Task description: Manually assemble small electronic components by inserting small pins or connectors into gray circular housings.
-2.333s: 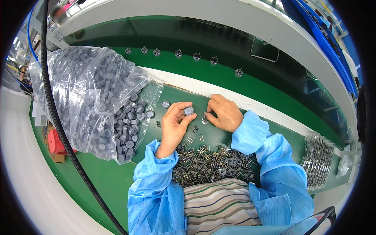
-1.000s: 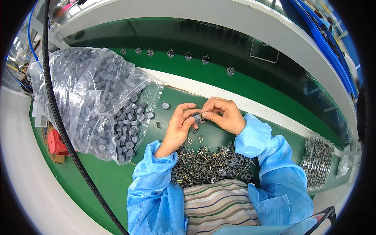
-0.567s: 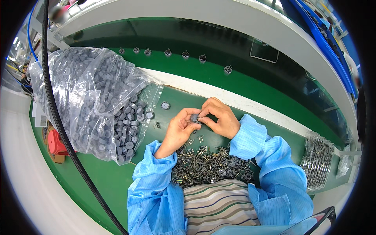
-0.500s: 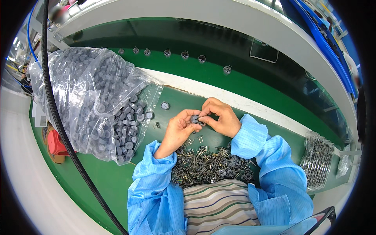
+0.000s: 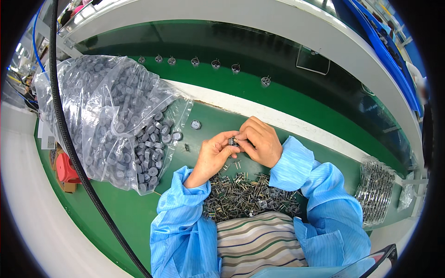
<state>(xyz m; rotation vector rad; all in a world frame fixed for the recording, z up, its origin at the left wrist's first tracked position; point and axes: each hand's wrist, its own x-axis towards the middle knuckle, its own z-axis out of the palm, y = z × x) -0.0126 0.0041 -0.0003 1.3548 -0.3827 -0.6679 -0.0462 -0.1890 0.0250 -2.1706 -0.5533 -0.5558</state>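
Note:
Over the middle of the green bench, my left hand (image 5: 213,153) pinches a small round grey-and-dark plastic part (image 5: 233,142) between thumb and fingers. My right hand (image 5: 262,143) meets it from the other side, its fingertips closed on the same part; they partly hide it. Just below my hands lies a heap of small dark pieces with metal pins (image 5: 250,197). A single grey round cap (image 5: 195,124) rests to the upper left, and a loose pinned piece (image 5: 186,147) lies beside my left hand. Further left, a clear plastic bag (image 5: 99,111) spills many grey caps (image 5: 150,157).
Beyond a white ledge (image 5: 273,121), several round pinned parts (image 5: 236,68) stand in a row on a green belt (image 5: 296,104). A black braided cable (image 5: 69,134) hangs across the left. At right lies a clear bag of pinned pieces (image 5: 376,194); a red object (image 5: 67,169) sits far left.
The row of parts on the belt has shifted slightly left. My right hand has turned a little and moved slightly left, and the held part now looks tilted more edge-on.

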